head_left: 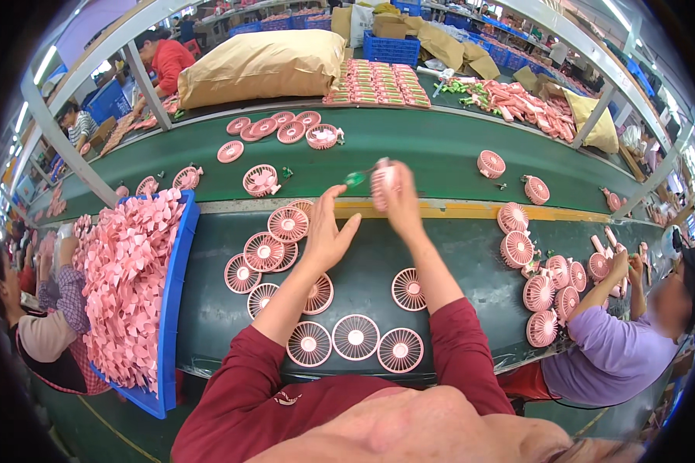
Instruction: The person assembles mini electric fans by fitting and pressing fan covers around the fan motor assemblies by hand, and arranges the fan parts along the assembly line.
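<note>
Here, above the flat green conveyor belt (432, 139), the right hand (401, 204) has its fingers wrapped around a round pink plastic fan housing (381, 185); by the belt's near edge, the left hand (327, 241) spreads seemingly empty fingers.

green floor (140, 428), pale metal frame (145, 85), tube lights (45, 65)

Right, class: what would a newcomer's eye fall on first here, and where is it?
The pink blades heaped in the blue tray at left likely come first. Next comes the right hand, gripping a blurred pink fan part near the green belt's front edge, the left hand open beside it. Round pink grilles lie on the table nearer the person.
</note>
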A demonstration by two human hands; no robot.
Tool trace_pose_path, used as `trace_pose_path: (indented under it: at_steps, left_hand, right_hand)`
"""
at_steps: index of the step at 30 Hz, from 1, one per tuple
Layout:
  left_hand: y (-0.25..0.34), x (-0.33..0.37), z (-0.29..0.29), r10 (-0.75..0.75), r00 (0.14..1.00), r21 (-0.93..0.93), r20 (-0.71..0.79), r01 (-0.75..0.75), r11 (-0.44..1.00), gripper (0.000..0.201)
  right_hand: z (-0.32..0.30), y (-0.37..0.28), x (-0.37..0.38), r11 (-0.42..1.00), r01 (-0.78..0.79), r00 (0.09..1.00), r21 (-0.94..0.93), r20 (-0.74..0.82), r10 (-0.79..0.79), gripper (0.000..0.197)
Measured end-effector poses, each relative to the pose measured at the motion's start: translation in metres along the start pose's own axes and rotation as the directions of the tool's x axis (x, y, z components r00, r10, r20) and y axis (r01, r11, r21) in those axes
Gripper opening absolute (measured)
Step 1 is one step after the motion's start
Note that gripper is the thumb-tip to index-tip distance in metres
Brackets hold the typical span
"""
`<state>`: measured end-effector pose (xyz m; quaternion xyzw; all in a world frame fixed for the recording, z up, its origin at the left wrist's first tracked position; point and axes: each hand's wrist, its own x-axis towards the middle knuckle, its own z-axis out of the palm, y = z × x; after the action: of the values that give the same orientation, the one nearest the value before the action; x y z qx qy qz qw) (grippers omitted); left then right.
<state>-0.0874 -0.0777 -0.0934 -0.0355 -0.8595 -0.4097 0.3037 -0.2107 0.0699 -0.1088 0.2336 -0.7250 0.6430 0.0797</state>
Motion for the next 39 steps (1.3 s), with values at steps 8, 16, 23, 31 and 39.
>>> trace_pose_path:
  at_steps: [8,16,23,31,39]
  left_hand:
    - [-0.112,0.052,-0.051,-0.064,0.996,0.518,-0.06,0.086,0.851,0.076]
    - [-0.17,0.08,-0.075,-0.555,0.832,0.62,0.007,0.432,0.655,0.109]
    - [-0.166,0.135,-0.047,-0.162,0.987,0.407,0.012,0.143,0.902,0.11]
    - [-0.165,0.219,0.066,0.013,1.0,0.306,0.003,-0.013,0.952,0.102]
    - [-0.197,0.237,0.1,0.006,0.983,0.532,0.183,-0.104,0.84,0.093]
  right_hand:
    - [-0.058,0.061,-0.001,0.648,0.0,0.948,-0.762,-0.206,-0.242,0.085]
    - [-0.046,0.055,0.002,0.771,0.147,0.966,-0.619,-0.078,-0.247,0.054]
    - [-0.047,0.061,0.004,0.826,0.079,0.985,-0.558,-0.086,-0.153,0.046]
    - [-0.05,0.063,0.003,0.844,0.072,0.986,-0.531,-0.092,-0.142,0.047]
    - [-0.046,0.063,0.008,0.79,0.07,0.985,-0.609,-0.083,-0.151,0.044]
